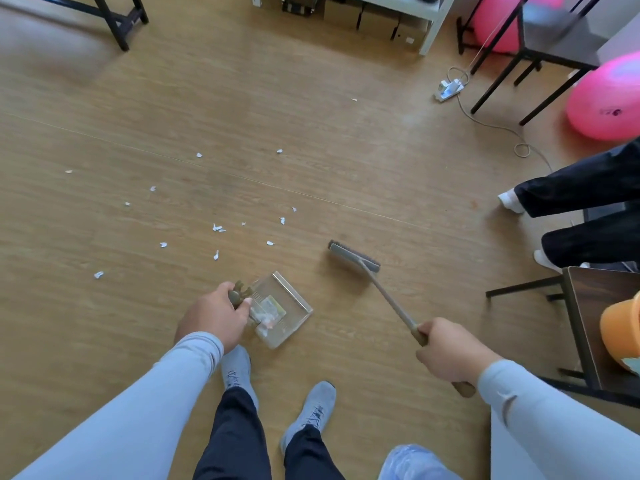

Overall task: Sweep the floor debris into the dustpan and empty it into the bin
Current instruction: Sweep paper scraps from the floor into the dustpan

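Head view: dustpan [282,308] in left grip [211,318] (scraps [218,228] beyond).

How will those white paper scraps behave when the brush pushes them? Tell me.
The paper scraps look thin and tiny, so probably very light and apt to flutter or scatter rather than slide neatly. They lie spread widely, so the brush likely needs several gentle strokes toward the dustpan.

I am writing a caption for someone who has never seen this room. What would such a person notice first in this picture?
First the two hands low in the middle: the left hand grips the handle of a clear dustpan that already holds some scraps, and the right hand holds a long-handled broom with its head on the wooden floor. Next, the white paper scraps scattered on the floor beyond the dustpan. Then the bright pink balls at the right edge.
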{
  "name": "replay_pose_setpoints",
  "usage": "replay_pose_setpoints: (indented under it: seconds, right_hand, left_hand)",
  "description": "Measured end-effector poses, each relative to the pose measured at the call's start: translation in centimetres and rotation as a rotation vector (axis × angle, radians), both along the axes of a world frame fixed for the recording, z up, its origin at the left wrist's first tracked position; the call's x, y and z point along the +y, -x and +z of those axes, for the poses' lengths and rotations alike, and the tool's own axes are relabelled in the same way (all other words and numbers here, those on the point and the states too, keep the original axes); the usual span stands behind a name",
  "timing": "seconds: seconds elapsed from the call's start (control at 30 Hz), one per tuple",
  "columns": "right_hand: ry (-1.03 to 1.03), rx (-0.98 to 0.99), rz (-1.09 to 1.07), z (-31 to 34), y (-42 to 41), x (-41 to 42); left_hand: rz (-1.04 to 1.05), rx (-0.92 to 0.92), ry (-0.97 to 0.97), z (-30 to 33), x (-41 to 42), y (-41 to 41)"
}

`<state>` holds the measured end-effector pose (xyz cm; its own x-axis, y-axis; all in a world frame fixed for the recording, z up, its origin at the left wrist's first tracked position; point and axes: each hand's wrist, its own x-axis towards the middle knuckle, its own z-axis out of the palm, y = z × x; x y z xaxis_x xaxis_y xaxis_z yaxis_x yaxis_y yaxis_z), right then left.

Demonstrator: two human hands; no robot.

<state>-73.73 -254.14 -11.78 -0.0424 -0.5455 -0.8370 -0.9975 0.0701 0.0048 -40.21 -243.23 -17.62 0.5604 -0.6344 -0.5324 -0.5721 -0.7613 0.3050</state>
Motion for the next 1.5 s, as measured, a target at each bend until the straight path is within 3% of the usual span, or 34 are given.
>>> replay_pose_setpoints:
  seconds: [0.17, 0.3, 0.5, 0.7, 0.87, 0.97, 1.1, 1.3, 1.5]
  right_hand:
    - [-0.129, -0.014, 0.08, -2.8, -4.3, 2.3]
    - [-0.244, -0.05, 0.16, -0.8, -3.3, 2.8]
    - [-0.285, -0.179, -0.153, 5.4, 4.2, -1.4]
    - [-0.126, -0.194, -0.38, 4.6, 6.3, 1.1]
    - [0.013, -0.004, -0.278, -1.8, 1.0, 5.2]
    - [-0.095, -0.024, -0.31, -3.6, -2.1, 8.6]
    - [-0.212, -0.102, -0.25, -1.0, -1.8, 11.6]
    - [-0.221, -0.241, -0.573, 5.2, 6.8, 14.4]
    - [-0.086, -0.323, -0.833, 6.2, 9.4, 17.5]
  left_hand:
    - [-0.002, -0.019, -0.009, -0.1, -0.1, -0.2]
    - [-0.009, -0.014, -0.002, 0.0, -0.2, -0.3]
    - [-0.01, 0.01, 0.004, 0.0, -0.1, -0.4]
    - [-0.028, 0.022, -0.003, -0.3, -0.5, -1.1]
    - [-0.037, 0.041, 0.0, -0.3, 0.6, -0.9]
    - [-0.039, 0.066, -0.005, -0.1, 1.0, -1.3]
    - [-0.064, 0.108, -0.014, 0.4, 0.8, -2.0]
    - [-0.157, 0.149, -0.029, 1.5, 0.8, -4.4]
    - [-0.44, 0.11, -0.031, 3.4, -1.0, -4.0]
